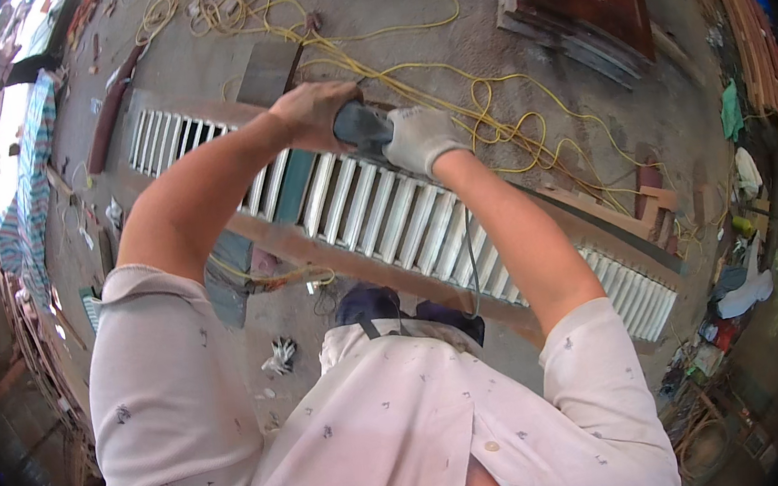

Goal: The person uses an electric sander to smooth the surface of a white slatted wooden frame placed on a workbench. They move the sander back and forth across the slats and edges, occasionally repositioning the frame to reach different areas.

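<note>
We grip a grey power tool (360,128) over the far edge of a white louvred shutter (386,214): our bare left hand (312,113) curls around its body, our gloved right hand (420,139) wraps its rear. Yellow cord (488,97) loops over the concrete floor (499,29) beyond.

No packages, labels, signs or screens anywhere across this workshop yard.

The person wears a pale short-sleeved shirt (373,437) with small dark marks, and a white glove (417,139) on the right hand, while the left hand (312,113) is bare.
</note>
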